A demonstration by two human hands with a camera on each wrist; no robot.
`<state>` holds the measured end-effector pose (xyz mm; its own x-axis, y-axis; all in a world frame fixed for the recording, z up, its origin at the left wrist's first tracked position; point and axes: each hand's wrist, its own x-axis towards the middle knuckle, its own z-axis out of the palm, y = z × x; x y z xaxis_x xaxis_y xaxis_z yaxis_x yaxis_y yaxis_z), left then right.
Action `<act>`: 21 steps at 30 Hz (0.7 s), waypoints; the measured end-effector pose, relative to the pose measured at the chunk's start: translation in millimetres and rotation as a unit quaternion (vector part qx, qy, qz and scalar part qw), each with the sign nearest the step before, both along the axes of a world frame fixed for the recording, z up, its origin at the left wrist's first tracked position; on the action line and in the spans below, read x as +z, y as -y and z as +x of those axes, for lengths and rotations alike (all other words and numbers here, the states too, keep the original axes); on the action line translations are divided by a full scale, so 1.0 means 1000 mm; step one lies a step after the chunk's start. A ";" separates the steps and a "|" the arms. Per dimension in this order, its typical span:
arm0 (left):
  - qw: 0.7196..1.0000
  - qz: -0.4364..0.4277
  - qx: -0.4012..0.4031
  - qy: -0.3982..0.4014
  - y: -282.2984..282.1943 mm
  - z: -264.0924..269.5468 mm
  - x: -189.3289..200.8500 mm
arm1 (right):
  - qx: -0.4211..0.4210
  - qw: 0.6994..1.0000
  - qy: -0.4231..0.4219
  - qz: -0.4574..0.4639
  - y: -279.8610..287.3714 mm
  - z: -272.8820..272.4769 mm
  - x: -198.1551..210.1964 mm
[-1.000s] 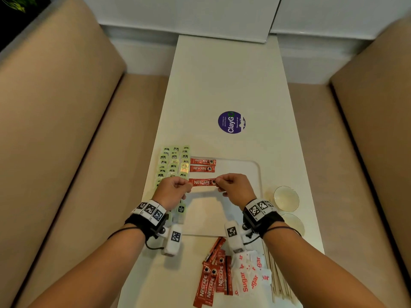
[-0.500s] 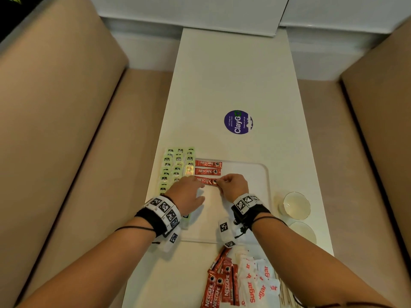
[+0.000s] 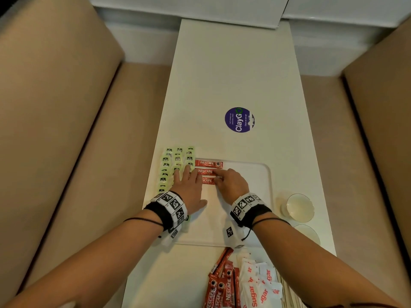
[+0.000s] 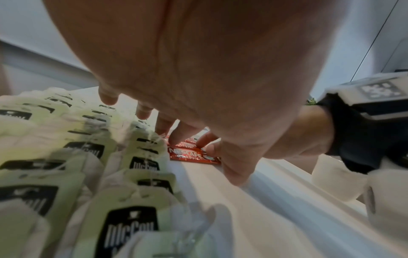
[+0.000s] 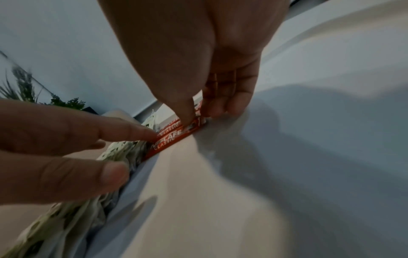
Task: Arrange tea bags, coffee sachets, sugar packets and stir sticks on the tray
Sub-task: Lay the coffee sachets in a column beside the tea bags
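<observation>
Where fingers (image 3: 216, 172) press, sachets (image 3: 208, 164) read "NESCAFE CLASSIC"

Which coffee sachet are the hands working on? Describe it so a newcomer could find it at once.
On the white rectangular tray, beside the pale green tea bags, three red Nescafe sachets lie in a column. It is the nearest sachet, with the left hand and right hand at its ends.

White tray (image 3: 264, 174) flat on table. Green-tagged tea bags (image 3: 169, 165) in overlapping rows along its left side. Three red Nescafe coffee sachets (image 3: 208, 163) lie flat, parallel, stacked near-to-far at tray's far left. Loose red sachets (image 3: 219, 287), white sugar packets (image 3: 258, 285) heaped off-tray at near edge; stir sticks (image 3: 289, 294) just right.
</observation>
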<state>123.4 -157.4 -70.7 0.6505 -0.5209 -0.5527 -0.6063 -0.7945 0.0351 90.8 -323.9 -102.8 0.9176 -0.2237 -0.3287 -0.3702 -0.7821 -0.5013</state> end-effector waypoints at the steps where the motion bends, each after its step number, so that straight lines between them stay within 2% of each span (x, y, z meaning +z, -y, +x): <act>1: 1.000 0.003 -0.001 -0.001 0.001 0.001 -0.001 | -0.002 1.000 0.000 -0.002 0.000 -0.001 -0.002; 12: 1.000 0.017 0.000 -0.003 0.005 0.004 -0.008 | -0.033 0.999 0.002 0.031 0.001 0.001 -0.006; 21: 1.000 -0.006 -0.020 -0.001 -0.002 -0.003 0.000 | -0.032 0.999 0.011 0.028 0.009 -0.012 -0.002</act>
<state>120.2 -155.4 -70.8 0.6279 -0.5535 -0.5471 -0.6379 -0.7688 0.0457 78.9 -333.3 -104.3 0.9089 -0.2645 -0.3223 -0.4075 -0.7274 -0.5521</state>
